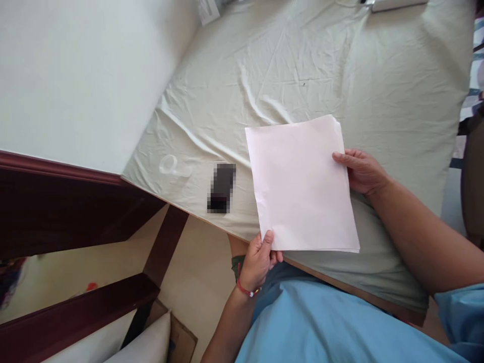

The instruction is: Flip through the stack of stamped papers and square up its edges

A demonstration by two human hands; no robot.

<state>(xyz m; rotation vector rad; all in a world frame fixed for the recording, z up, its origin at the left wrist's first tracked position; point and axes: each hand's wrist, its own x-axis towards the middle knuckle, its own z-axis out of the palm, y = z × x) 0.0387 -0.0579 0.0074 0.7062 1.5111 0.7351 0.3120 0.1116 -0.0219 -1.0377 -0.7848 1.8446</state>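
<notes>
A small stack of white paper sheets (304, 186) is held between my two hands, above the front part of the cloth-covered table. My left hand (260, 257) pinches its lower left corner, thumb on top and fingers beneath. At the right edge, my right hand (361, 169) grips the sheets with the thumb on the upper face and the fingers behind. The sheet edges are slightly offset at the upper right and lower right corners. The top sheet shows no print. A dark blurred-out rectangular object (222, 189) lies on the table left of the sheets.
Pale green wrinkled cloth (302, 75) covers the table. Near its left edge lies a clear roll of tape (168, 164). A white object (399, 4) sits at the far edge. A white wall (75, 75) bounds the left, with dark wooden furniture (68, 201) below. A dark chair (474, 176) stands right.
</notes>
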